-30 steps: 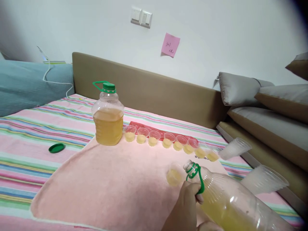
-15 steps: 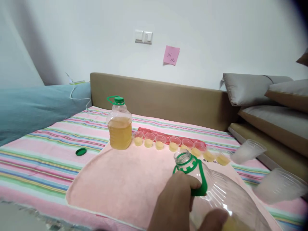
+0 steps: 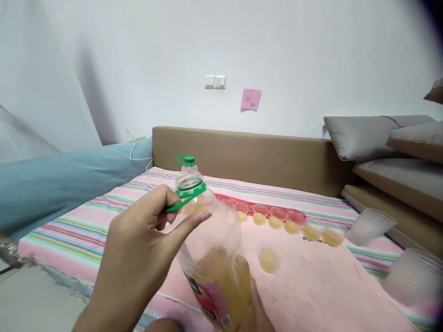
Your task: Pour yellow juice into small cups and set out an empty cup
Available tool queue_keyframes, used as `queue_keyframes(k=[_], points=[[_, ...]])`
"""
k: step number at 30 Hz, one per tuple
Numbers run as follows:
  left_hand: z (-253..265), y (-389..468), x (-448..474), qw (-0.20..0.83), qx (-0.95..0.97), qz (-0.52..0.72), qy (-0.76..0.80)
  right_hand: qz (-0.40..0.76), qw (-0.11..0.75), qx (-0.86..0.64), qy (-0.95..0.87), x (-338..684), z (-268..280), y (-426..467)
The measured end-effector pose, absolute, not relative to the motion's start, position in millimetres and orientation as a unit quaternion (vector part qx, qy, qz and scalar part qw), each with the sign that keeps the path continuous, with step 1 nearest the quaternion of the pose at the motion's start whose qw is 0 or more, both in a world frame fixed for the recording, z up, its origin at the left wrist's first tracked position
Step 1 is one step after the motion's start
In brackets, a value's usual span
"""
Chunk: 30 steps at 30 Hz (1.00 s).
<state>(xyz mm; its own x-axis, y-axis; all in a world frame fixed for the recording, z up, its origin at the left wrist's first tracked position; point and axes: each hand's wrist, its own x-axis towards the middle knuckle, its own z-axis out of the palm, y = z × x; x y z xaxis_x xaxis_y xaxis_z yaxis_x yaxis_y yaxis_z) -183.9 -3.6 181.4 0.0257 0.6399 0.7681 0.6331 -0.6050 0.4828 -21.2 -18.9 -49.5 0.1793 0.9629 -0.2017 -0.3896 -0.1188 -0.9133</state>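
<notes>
My left hand point(image 3: 138, 249) hooks its fingers through the green ring handle of an open clear plastic bottle point(image 3: 214, 249), thumb stretched along the neck. The bottle stands nearly upright, lifted in front of me, with yellow liquid in its lower part and a red label. Only a small part of my right hand point(image 3: 258, 311) shows, pressed against the bottle's base at the frame's bottom. A lone small cup of yellow liquid point(image 3: 269, 260) sits on the pink towel point(image 3: 311, 281) just right of the bottle. Behind it runs a row of several filled cups point(image 3: 294, 226).
A second bottle, green cap point(image 3: 188, 160) showing, stands mostly hidden behind the held one. A red tray point(image 3: 300, 214) lies behind the cup row. Stacks of empty cups point(image 3: 370, 226) point(image 3: 411, 276) lie at right. Brown headboard point(image 3: 259, 157), blue blanket point(image 3: 51, 184), cushions point(image 3: 360, 136) surround the striped bed.
The open bottle went from tilted low at the lower right to nearly upright in the centre. My left hand rose with it, and the view pulled back from the bed.
</notes>
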Motion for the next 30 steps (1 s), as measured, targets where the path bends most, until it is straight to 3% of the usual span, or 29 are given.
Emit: queue_keyframes(k=[4, 9, 20, 30], points=[[196.9, 8.9, -190.6, -0.111, 0.749, 0.514, 0.403, 0.615, 0.604, -0.399, -0.311, -44.3, -36.6, -5.8], [198.8, 42.8, -207.5, -0.183, 0.757, 0.482, 0.402, 0.657, 0.625, -0.295, -0.301, -77.0, -19.2, 37.3], [161.3, 94.7, -240.8, -0.188, 0.755, 0.446, 0.442, 0.634, 0.633, -0.268, -0.355, -124.3, -27.9, 91.2], [144.5, 104.4, -244.2, -0.175, 0.779, 0.407, 0.444, 0.599, 0.615, -0.340, -0.384, -116.8, -41.7, 86.2]])
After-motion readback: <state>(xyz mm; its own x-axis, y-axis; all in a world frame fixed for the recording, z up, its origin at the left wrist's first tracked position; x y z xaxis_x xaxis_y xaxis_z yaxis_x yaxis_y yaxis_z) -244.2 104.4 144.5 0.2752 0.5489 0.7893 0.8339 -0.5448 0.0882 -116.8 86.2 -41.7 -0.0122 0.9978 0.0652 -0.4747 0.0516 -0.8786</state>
